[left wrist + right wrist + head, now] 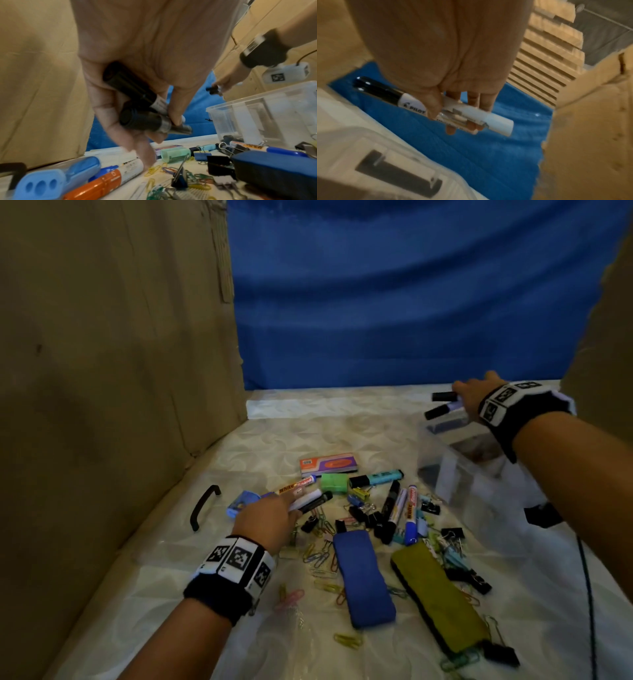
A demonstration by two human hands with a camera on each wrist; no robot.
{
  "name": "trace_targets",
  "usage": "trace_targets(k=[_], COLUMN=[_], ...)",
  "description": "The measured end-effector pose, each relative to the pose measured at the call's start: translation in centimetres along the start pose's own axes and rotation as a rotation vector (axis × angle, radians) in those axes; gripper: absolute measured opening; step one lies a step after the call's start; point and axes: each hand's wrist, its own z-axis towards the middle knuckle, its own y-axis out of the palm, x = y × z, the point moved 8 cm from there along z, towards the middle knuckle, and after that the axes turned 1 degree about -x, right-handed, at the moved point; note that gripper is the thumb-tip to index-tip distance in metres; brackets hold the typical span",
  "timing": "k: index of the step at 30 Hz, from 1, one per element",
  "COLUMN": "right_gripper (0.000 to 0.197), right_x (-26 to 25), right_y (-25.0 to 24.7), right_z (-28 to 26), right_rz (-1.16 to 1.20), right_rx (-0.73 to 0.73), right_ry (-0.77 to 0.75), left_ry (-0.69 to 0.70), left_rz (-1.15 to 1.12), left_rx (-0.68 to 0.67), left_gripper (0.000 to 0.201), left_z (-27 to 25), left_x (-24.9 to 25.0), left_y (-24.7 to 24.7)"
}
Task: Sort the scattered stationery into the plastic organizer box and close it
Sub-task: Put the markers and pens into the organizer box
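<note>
Surface: pale patterned cloth [191, 594], cardboard wall left, blue drape behind.
Clutter: blue eraser [363, 577], olive eraser [438, 594], paper clips, binder clips near markers.
Organizer box [479, 484]: clear, lid off, far right.
Left hand [267, 518]: fingers curled round two black-capped markers [137, 97].
Right hand [472, 395]: gripping two Pilot markers [412, 102] beyond the box.

Right hand [447, 75] grip: fingers cover the middle of the black-capped markers [412, 104]; their count is unclear, probably two.
Left hand [137, 75] grip: marker barrels hidden behind the palm.
Organizer box [479, 474]: blurred below the right wrist; contents unreadable.
</note>
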Motion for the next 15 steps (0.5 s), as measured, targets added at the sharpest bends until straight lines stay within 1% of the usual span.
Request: trace_targets(k=[2,3,4,5,6,7,8,10,11,13,15], right_gripper=[0.024,0.027,0.038,0.051,0.058,0.060,0.057,0.044,0.041,0.044,0.045], right_x=[1.9,2.3,2.5,2.1,1.9,1.6,1.3,0.4,-0.2,-0.8,-1.0], right_y=[2.9,4.0,5.3,5.8,6.5,6.3,5.6,4.1,3.2,2.7,3.1], right_z=[4.0,5.5,7.1,7.6,8.2,7.7,6.6,4.0,2.4,1.1,1.0], right_rz=[-0.077,-0.103,-0.097,-0.093,-0.088,-0.080,-0.060,-0.050,-0.057,-0.062,-0.002], right_rx=[-0.060,-0.087,-0.131,-0.182,-0.217,-0.235,-0.237,-0.240,-0.250,-0.274,-0.312], right_ry=[0.026,0.003,-0.026,-0.053,-0.063,-0.048,-0.037,-0.027,-0.019,-0.015,-0.047], left_ry=[0.004,0.009,0.018,0.024,0.033,0.038,0.047,0.071,0.082,0.092,0.097], left_rz=[-0.020,-0.028,-0.030,-0.030,-0.031,-0.034,-0.040,-0.071,-0.083,-0.089,-0.090], left_rx=[0.002,-0.004,-0.006,-0.013,-0.018,-0.028,-0.041,-0.072,-0.082,-0.098,-0.123], left_gripper=[0.037,0.038,0.038,0.037,0.037,0.036,0.036,0.037,0.038,0.039,0.038], left_z=[0.0,0.1,0.3,0.3,0.4,0.4,0.5,0.6,0.6,0.7,0.7], left_x=[0.2,0.4,0.5,0.6,0.7,0.7,0.7,1.0,1.3,1.6,2.0], left_y=[-0.2,-0.2,-0.2,-0.1,-0.1,-0.1,0.0,0.3,0.4,0.5,0.7])
